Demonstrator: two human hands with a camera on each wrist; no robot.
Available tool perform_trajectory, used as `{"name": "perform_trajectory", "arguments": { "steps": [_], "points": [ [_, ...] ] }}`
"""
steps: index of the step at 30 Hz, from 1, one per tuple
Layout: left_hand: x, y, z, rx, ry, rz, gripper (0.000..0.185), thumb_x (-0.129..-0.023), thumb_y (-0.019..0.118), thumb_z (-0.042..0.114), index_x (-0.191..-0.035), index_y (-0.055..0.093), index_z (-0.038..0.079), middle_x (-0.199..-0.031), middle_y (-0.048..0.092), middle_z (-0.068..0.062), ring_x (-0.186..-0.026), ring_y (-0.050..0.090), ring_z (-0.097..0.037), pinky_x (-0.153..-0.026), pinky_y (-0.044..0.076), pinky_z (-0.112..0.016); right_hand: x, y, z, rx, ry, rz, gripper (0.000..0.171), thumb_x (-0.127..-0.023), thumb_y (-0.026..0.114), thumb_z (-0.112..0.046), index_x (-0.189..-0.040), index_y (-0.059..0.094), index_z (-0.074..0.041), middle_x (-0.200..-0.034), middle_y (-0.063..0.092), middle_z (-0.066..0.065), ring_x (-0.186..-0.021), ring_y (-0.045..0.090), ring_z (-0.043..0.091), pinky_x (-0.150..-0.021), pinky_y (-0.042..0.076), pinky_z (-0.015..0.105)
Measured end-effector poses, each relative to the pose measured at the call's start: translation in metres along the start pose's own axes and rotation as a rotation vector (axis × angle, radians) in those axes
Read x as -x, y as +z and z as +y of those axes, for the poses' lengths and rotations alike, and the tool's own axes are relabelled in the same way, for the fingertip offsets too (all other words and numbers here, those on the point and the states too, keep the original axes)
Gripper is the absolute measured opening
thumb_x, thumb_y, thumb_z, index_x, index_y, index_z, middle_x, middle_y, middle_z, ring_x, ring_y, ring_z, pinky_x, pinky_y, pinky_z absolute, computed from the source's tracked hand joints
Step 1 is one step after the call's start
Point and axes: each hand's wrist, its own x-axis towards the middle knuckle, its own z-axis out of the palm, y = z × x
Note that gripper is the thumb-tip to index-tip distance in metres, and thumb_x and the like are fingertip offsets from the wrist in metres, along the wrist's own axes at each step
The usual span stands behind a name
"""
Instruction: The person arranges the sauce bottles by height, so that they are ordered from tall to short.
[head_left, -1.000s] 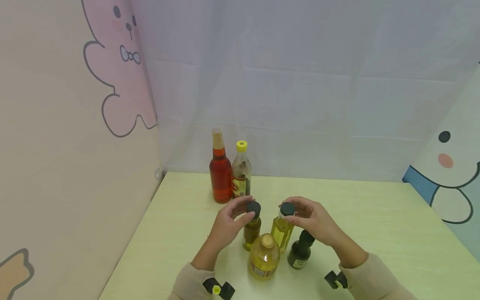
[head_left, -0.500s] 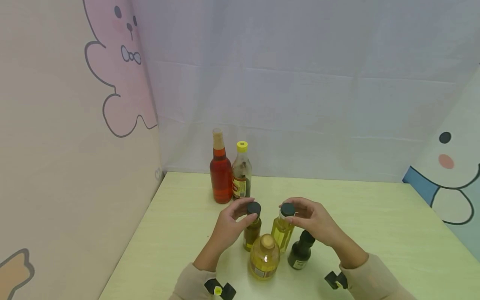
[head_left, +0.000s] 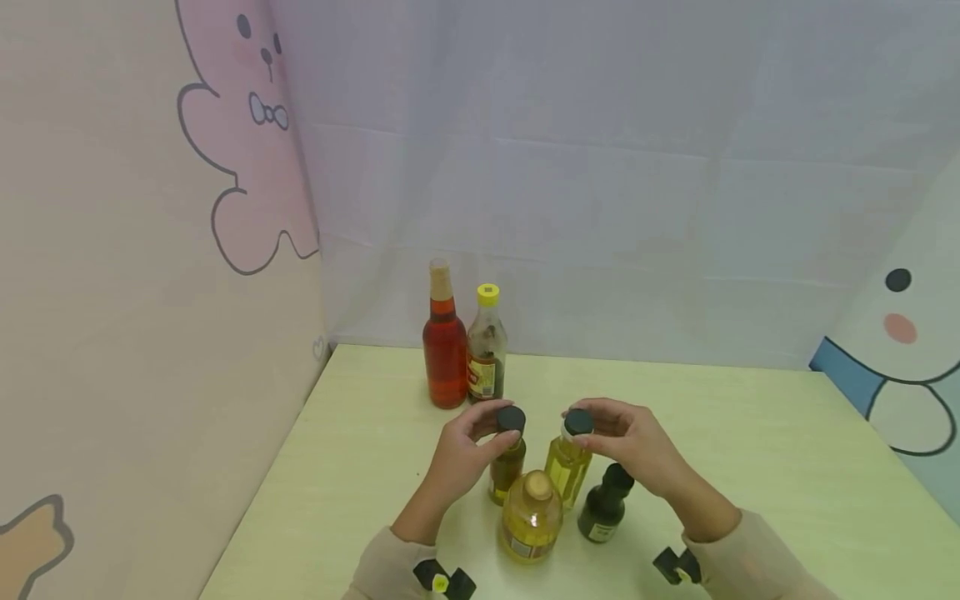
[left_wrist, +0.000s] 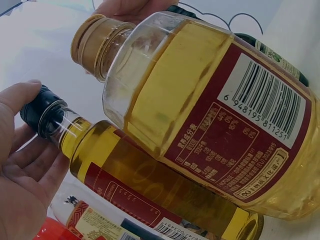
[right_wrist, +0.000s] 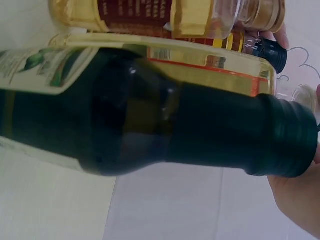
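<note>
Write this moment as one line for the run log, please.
left hand: grips black cap | right hand: grips second cap | bottles: upright on table

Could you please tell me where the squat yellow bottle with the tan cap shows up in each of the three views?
Head: squat yellow bottle stands lowest centre, nearest the person, between both hands.
Left wrist: it fills the upper right, tan cap at upper left.
Right wrist: only a strip along the top edge.
Shared landmark: the dark green bottle beside it, large across the right wrist view.
</note>
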Motion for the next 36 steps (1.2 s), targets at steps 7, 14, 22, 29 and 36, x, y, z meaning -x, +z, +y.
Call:
{"name": "perform_trajectory", "arguments": {
  "steps": [7, 14, 22, 29, 36],
  "points": [
    [-0.001, 0.001, -0.003, -0.015, 0.009, 0.007, 0.036, -0.083, 0.065, 0.009, -0.116, 0.054, -0.001, -0.108, 0.059, -0.011, -0.1, 0.057, -0.02, -0.088, 0.043, -0.033, -0.002, -0.001, -0.002, 0.014, 0.055, 0.031, 0.039, -0.08, 0.069, -0.013, -0.115, 0.057, 0.0, -0.11, 0.059, 0.018, -0.096, 0.059, 0.025, -0.077, 0.049, 0.034],
    [-0.001, 0.002, -0.007, -0.01, 0.014, -0.005, 0.035, -0.084, 0.065, 0.01, -0.116, 0.054, 0.001, -0.108, 0.059, -0.01, -0.099, 0.057, -0.019, -0.089, 0.043, -0.034, -0.002, -0.001, -0.005, 0.015, 0.052, 0.055, 0.04, -0.079, 0.07, -0.014, -0.115, 0.058, -0.001, -0.108, 0.062, 0.012, -0.097, 0.059, 0.025, -0.079, 0.049, 0.033],
    [-0.001, 0.001, -0.009, 0.012, 0.011, -0.005, 0.035, -0.083, 0.065, 0.009, -0.116, 0.054, 0.001, -0.11, 0.057, -0.01, -0.1, 0.056, -0.019, -0.088, 0.043, -0.032, -0.006, -0.002, -0.012, 0.028, 0.027, 0.051, 0.04, -0.08, 0.069, -0.014, -0.115, 0.057, 0.002, -0.108, 0.062, 0.012, -0.096, 0.059, 0.024, -0.079, 0.049, 0.034],
    [-0.001, 0.0, -0.009, 0.008, 0.012, -0.01, 0.035, -0.084, 0.065, 0.009, -0.116, 0.054, 0.001, -0.109, 0.058, -0.01, -0.1, 0.056, -0.019, -0.087, 0.044, -0.031, -0.01, -0.006, -0.016, 0.061, 0.023, 0.069, 0.039, -0.08, 0.069, -0.014, -0.114, 0.058, 0.0, -0.105, 0.063, 0.011, -0.094, 0.06, 0.024, -0.079, 0.048, 0.033],
    [-0.002, -0.001, -0.008, -0.002, 0.005, -0.016, 0.035, -0.084, 0.064, 0.01, -0.116, 0.054, 0.002, -0.11, 0.057, -0.01, -0.101, 0.055, -0.019, -0.088, 0.043, -0.03, -0.017, -0.009, -0.018, 0.098, 0.022, 0.079, 0.039, -0.08, 0.069, -0.015, -0.114, 0.058, 0.0, -0.104, 0.063, 0.011, -0.094, 0.06, 0.022, -0.08, 0.047, 0.032]
  ]
}}
